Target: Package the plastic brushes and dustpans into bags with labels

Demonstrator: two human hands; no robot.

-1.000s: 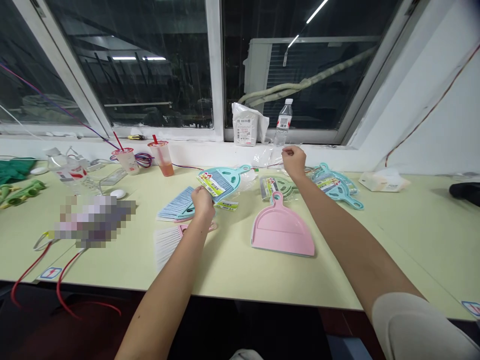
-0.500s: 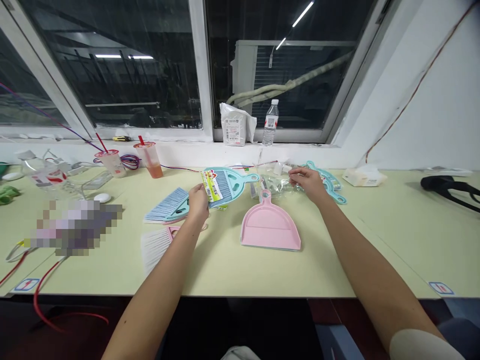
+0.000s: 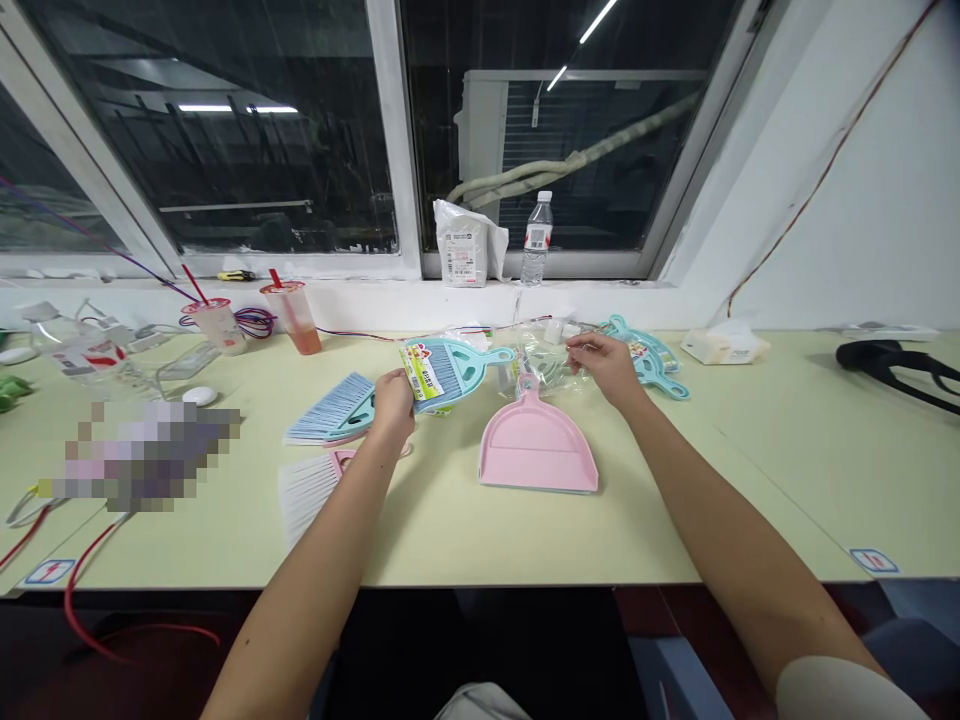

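Note:
My left hand (image 3: 394, 402) is wrapped round the wide end of a teal dustpan set (image 3: 474, 370), with a grey-bristled brush and a yellow-green label on it. The set is raised over the table, its handle pointing right. My right hand (image 3: 606, 368) has its fingers curled together at the edge of a clear plastic bag (image 3: 551, 352), seemingly pinching it. Between my arms lies a pink dustpan (image 3: 538, 448). Beside my left hand rest a blue-bristled brush (image 3: 334, 408) and a white-bristled brush (image 3: 307, 492). Behind my right hand lies another teal dustpan set (image 3: 656, 362).
Two drink cups (image 3: 296, 325) with red straws and a large bottle (image 3: 82, 350) stand back left. On the sill are a water bottle (image 3: 537, 240) and a white package (image 3: 465, 245). A tissue pack (image 3: 726, 345) and a black object (image 3: 892, 375) lie to the right.
The right hand has shifted slightly left over the plastic bag, and the bag's shape has changed a little. My left hand keeps its hold on the teal set. The view tilts slightly.

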